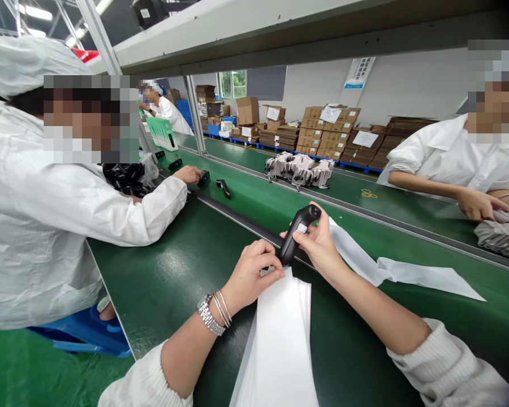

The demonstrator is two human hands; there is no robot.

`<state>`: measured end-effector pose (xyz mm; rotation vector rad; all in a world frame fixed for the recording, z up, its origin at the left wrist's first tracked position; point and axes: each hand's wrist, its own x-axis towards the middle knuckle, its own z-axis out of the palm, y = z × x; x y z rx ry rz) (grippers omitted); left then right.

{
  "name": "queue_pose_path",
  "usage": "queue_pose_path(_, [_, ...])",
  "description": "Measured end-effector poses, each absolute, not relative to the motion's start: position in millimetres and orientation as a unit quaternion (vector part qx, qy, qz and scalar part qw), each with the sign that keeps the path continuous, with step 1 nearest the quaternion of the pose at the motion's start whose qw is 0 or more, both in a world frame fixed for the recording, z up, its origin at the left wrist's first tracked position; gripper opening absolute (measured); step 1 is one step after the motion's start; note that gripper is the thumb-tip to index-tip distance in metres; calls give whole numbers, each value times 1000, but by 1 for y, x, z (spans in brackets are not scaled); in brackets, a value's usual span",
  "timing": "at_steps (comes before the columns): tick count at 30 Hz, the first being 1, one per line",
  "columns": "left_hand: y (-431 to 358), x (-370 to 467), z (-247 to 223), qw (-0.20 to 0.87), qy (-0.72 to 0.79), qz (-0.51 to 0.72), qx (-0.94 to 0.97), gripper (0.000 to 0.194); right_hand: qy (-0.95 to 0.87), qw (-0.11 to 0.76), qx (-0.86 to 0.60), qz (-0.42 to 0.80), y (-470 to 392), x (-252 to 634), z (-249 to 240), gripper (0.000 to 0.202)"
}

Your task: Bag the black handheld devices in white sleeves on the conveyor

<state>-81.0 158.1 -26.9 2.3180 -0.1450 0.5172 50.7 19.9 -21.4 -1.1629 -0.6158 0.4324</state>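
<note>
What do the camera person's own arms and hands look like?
The left hand and right hand have no gloves. Above the left one sit a silver link-strap watch and thin silvery bangles. White, ribbed-looking sleeves leave part of each forearm bare.

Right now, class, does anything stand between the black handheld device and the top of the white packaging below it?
Nothing visible blocks the black handheld device, held in the right hand. The left hand has its fingertips at the top edge of the white packaging, close beside the device's lower end.
</note>
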Motion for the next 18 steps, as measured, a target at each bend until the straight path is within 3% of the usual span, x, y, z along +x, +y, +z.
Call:
queue_pose_path(3, [156,-82,-24,407,-62,215,886,9,-294,761,-534,222,20,45,-24,78])
queue_pose_path(7, [153,-86,-20,436,-52,260,860,10,-317,717,-544,300,23,31,-39,38])
queue_pose_path(14, [156,-86,-18,452,50,349,819,15,-377,605,-550,436,21,2,-37,32])
queue_pose_path(18, [158,-83,-21,474,64,344,808,18,-249,720,-538,360,19,13,-18,31])
